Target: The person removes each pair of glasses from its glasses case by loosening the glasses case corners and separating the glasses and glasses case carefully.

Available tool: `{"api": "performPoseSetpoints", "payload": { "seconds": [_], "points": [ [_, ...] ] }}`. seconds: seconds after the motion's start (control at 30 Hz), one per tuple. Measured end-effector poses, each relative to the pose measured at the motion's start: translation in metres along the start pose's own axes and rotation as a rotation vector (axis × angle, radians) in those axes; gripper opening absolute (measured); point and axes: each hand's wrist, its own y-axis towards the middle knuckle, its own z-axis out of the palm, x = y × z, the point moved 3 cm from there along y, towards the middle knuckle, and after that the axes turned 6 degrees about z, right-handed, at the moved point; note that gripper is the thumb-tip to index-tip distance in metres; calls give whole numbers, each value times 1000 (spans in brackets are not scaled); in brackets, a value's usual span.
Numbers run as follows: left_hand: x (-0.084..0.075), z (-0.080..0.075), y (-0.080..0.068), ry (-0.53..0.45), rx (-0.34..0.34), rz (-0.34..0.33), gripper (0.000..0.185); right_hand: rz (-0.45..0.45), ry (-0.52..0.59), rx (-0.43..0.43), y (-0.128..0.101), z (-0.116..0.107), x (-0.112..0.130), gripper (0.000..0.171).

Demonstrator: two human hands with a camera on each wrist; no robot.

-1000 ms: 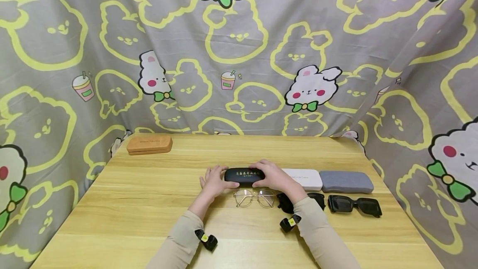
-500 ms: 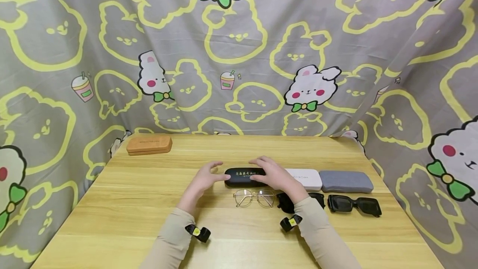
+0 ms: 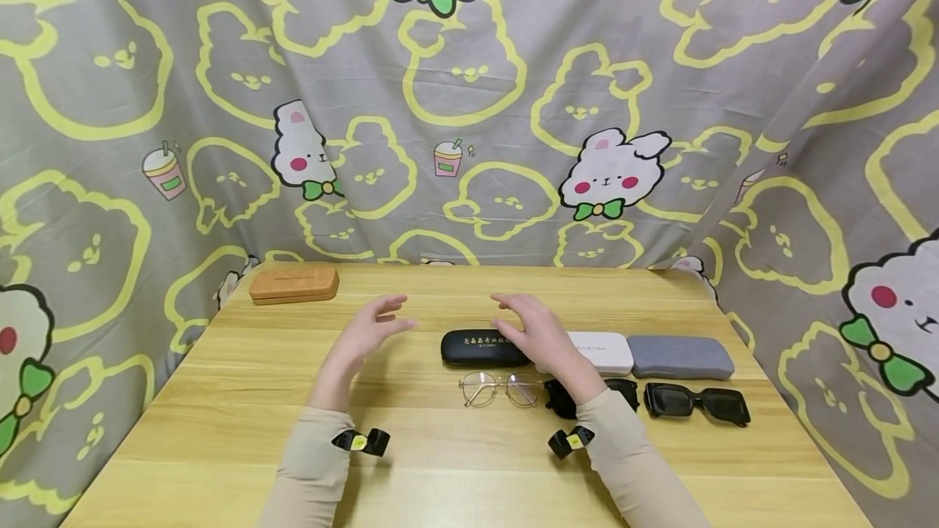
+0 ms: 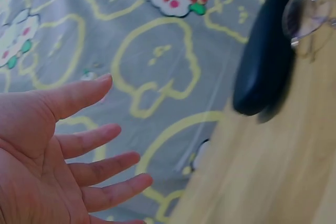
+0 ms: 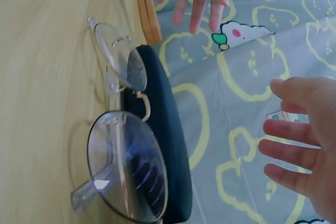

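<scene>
Black glasses case (image 3: 484, 347): closed, laid flat on the wooden surface (image 3: 242, 430), near its middle, gold lettering visible on the lid. It is touched by neither hand.

Left hand (image 3: 369, 331): raised above the surface, to the left of the black glasses case and apart from it. Fingers are spread and loosely extended; nothing is held in the grip.

Right hand (image 3: 538, 335): raised over the right end of the black glasses case, fingers straight and parted, the grip likewise held apart with nothing in it.

Clear round glasses (image 3: 501, 388): thin metal frame, set down just in front of the black glasses case, lenses upright against its near side as seen in the right wrist view.

White case (image 3: 605, 349) and grey case (image 3: 680, 356): placed in a row to the right of the black one. Two pairs of black sunglasses (image 3: 697, 402) are laid in front of them, one partly hidden by the right forearm.

Tan case (image 3: 293, 283): positioned at the far left corner, well apart from the rest.

Patterned cloth (image 3: 469, 104): hung behind and around the surface.
</scene>
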Motion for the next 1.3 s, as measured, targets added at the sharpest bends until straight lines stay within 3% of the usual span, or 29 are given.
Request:
{"api": "performPoseSetpoints", "payload": {
  "seconds": [0.2,0.43,0.9,1.3],
  "points": [
    [-4,-27,-8,-17,-49,4,64,-69,-13,-104,1,-7,11,43],
    [-6,-50,-19,-29,-120,12,66,-108,-16,-121,-1,-4,23,44],
    [2,-99,-39,24,-237,28,74,-103,-49,-56,12,27,54,54],
    [11,-146,-34,196,-223,52,85,-29,-62,67,36,60,82,72]
  ]
}}
